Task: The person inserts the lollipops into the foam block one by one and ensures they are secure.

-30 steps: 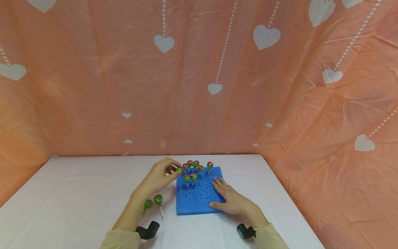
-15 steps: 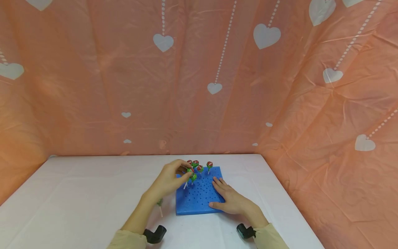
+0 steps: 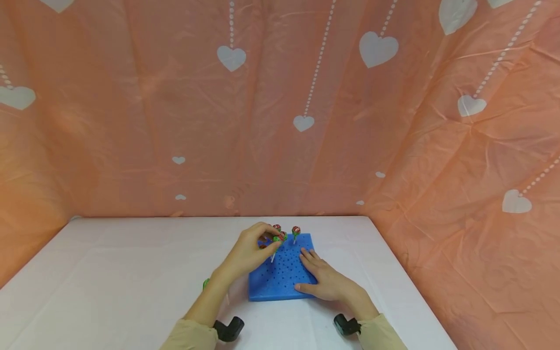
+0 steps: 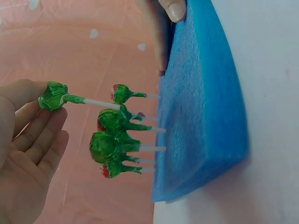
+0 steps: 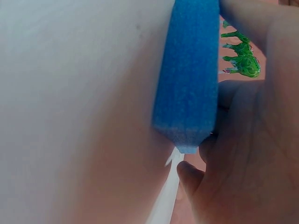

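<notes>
My left hand is over the far left part of a blue foam board full of small holes. It pinches a lollipop by its green-wrapped head, the white stick pointing at the board. Several lollipops stand with their sticks in the board, close to the held one; in the head view my hand hides some of them. One more lollipop stands apart at the far right. My right hand rests on the board's right side with its fingers spread and straight.
Beside my left forearm a green-wrapped lollipop lies on the white-covered table, mostly hidden by the arm. Behind the table hangs an orange curtain with white hearts.
The left hand has moved right across the board with the lollipop, from its left edge to among the standing ones. The right hand has stayed in place.
</notes>
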